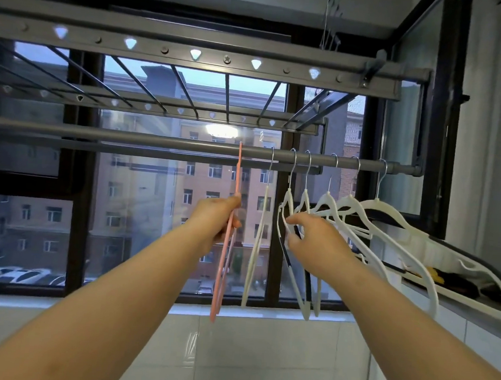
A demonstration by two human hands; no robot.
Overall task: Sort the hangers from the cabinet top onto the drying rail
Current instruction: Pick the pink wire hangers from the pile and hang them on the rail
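Forearms cropped; pink hanger (224, 256) edge-on.

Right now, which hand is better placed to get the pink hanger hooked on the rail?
Left. The left hand already grips the pink hanger, whose top reaches the drying rail. The right hand is busy at the white hangers further right.

Pink hanger (223, 262) edge-on at grey rail (157, 141); 6 white hangers (383, 217) hooked rightward.
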